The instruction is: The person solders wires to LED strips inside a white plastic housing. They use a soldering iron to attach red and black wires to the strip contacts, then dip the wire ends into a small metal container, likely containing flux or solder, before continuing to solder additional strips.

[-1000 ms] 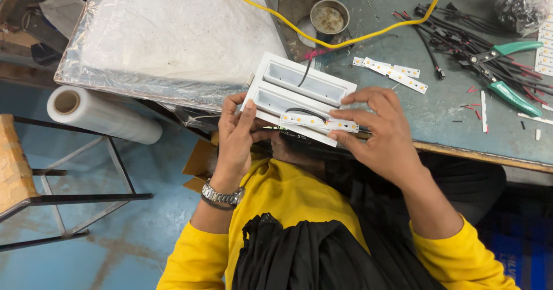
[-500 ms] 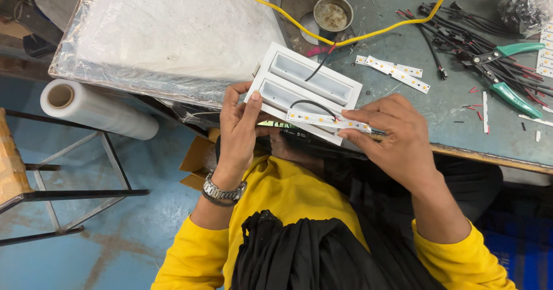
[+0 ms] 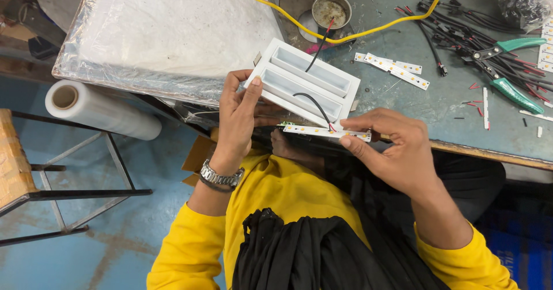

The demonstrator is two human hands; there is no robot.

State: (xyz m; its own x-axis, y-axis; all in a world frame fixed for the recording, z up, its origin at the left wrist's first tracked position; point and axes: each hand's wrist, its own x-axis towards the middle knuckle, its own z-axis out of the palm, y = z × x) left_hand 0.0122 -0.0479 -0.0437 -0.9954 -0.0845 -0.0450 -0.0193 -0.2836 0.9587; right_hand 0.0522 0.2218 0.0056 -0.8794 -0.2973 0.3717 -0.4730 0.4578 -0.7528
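- Since the earlier frames the right hand (image 3: pixel 397 151) has drawn back toward the lower right, pulling the light strip (image 3: pixel 325 131) off the near edge of the white housing (image 3: pixel 305 82), where it lay pressed before.
- The left hand (image 3: pixel 242 114), in the centre of the frame, is clamped on the housing's left end, thumb on top and fingers curled beneath.
- The right hand pinches the right end of the strip between thumb and fingertips.
- The strip sits just below the housing, level, with a black wire (image 3: pixel 314 102) arching from it into the nearer trough.
- The housing has two long troughs and hangs tilted over the edge of the table (image 3: pixel 449 105).
- On the table, right of centre, lie spare strips (image 3: pixel 391 70); green-handled pliers (image 3: pixel 510 65) sit at upper right among black cables.
- A yellow cable (image 3: pixel 368 33) curves across the top by a small round tin (image 3: pixel 331 10).
- A roll of clear film (image 3: pixel 101 110) lies at left.
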